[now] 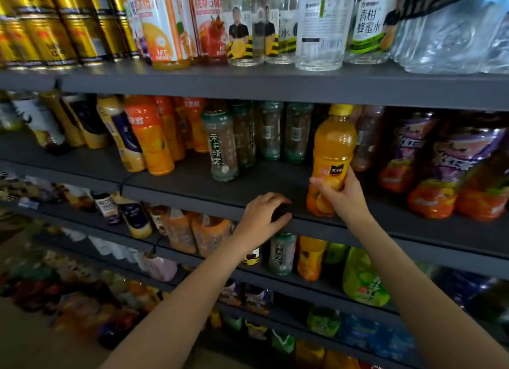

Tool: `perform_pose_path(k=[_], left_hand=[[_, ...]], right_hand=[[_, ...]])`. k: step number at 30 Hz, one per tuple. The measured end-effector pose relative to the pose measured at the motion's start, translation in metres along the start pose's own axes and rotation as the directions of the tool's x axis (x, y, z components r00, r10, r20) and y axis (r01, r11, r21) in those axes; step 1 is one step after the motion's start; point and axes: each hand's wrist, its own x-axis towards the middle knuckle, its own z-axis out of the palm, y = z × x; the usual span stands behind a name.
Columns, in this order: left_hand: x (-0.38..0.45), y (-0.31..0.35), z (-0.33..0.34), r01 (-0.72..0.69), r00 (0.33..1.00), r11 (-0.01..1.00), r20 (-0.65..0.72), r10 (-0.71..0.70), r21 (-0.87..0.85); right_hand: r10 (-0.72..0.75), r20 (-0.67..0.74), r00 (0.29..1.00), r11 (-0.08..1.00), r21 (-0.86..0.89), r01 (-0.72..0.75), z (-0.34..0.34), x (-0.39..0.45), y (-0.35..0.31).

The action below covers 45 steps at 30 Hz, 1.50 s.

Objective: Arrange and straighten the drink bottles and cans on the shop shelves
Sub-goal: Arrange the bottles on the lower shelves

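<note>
An orange juice bottle (334,145) with a yellow cap stands upright near the front of the middle dark shelf (192,186). My right hand (341,195) grips its lower half, fingers curled round the label. My left hand (261,217) is just left of it, at the shelf's front edge. Its fingers are curled over the dark cap (281,213) of a bottle standing on the shelf below. Most of that bottle is hidden behind my wrist; only a bit of yellow and black label (252,259) shows.
Green-capped tea bottles (221,148) stand left of the juice bottle, purple-labelled red drink bottles (440,175) on its right, orange bottles (150,137) further left. Gold cans (46,29) and clear water bottles (322,29) fill the top shelf. A green bottle (360,280) sits below.
</note>
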Motion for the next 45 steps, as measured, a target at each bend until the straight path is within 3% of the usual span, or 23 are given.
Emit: perform_pose_path(k=[4, 8, 11, 13, 16, 19, 25, 29, 33, 36, 38, 40, 42, 45], left_hand=[[-0.02, -0.018, -0.007, -0.101, 0.995, 0.991, 0.012, 0.1, 0.087], [-0.036, -0.038, -0.019, -0.174, 0.984, 0.982, 0.052, 0.171, 0.07], [-0.041, -0.045, -0.037, -0.145, 0.983, 0.989, 0.113, 0.143, 0.007], [-0.042, -0.043, -0.053, -0.057, 0.98, 0.98, 0.176, 0.091, -0.191], [-0.05, -0.033, -0.08, 0.104, 0.955, 0.756, 0.276, 0.105, -0.646], [-0.063, -0.027, -0.089, 0.207, 0.918, 0.594, 0.364, 0.155, -0.777], [-0.088, -0.044, -0.061, 0.341, 0.917, 0.488, 0.398, 0.014, -0.803], [-0.098, -0.052, -0.048, 0.367, 0.925, 0.453, 0.37, -0.087, -0.812], [-0.098, -0.048, -0.044, 0.38, 0.924, 0.498, 0.339, -0.174, -0.78], [-0.093, -0.045, -0.05, 0.389, 0.921, 0.509, 0.303, -0.246, -0.768], [-0.089, -0.048, -0.056, 0.393, 0.913, 0.498, 0.266, -0.309, -0.773], [-0.086, -0.051, -0.062, 0.389, 0.908, 0.5, 0.23, -0.35, -0.774], [-0.084, -0.053, -0.066, 0.387, 0.907, 0.528, 0.208, -0.367, -0.756], [-0.086, -0.054, -0.069, 0.396, 0.903, 0.567, 0.194, -0.383, -0.722]], right_hand=[[-0.029, -0.126, 0.992, 0.994, -0.108, 0.015, 0.01, -0.011, -0.006], [-0.062, -0.247, 0.967, 0.98, -0.196, 0.012, 0.025, -0.029, -0.012], [-0.083, -0.293, 0.952, 0.967, -0.256, 0.006, 0.04, -0.048, -0.023], [-0.104, -0.295, 0.95, 0.951, -0.31, 0.008, 0.05, -0.066, -0.03], [-0.116, -0.212, 0.97, 0.911, -0.412, 0.019, 0.067, -0.098, -0.029], [-0.048, -0.068, 0.997, 0.88, -0.476, 0.009, 0.083, -0.127, -0.012], [0.134, 0.197, 0.971, 0.904, -0.426, -0.039, 0.102, -0.136, 0.006], [0.203, 0.266, 0.943, 0.912, -0.401, -0.083, 0.113, -0.138, 0.022], [0.242, 0.357, 0.902, 0.939, -0.321, -0.125, 0.112, -0.135, 0.035], [0.278, 0.395, 0.876, 0.922, -0.365, -0.128, 0.085, -0.123, 0.045], [0.302, 0.262, 0.917, 0.892, -0.417, -0.175, 0.064, -0.112, 0.062], [0.292, -0.027, 0.956, 0.845, -0.46, -0.271, 0.049, -0.098, 0.08], [0.283, -0.226, 0.932, 0.822, -0.443, -0.357, 0.047, -0.081, 0.094], [0.322, -0.271, 0.907, 0.824, -0.391, -0.409, 0.055, -0.055, 0.11]])
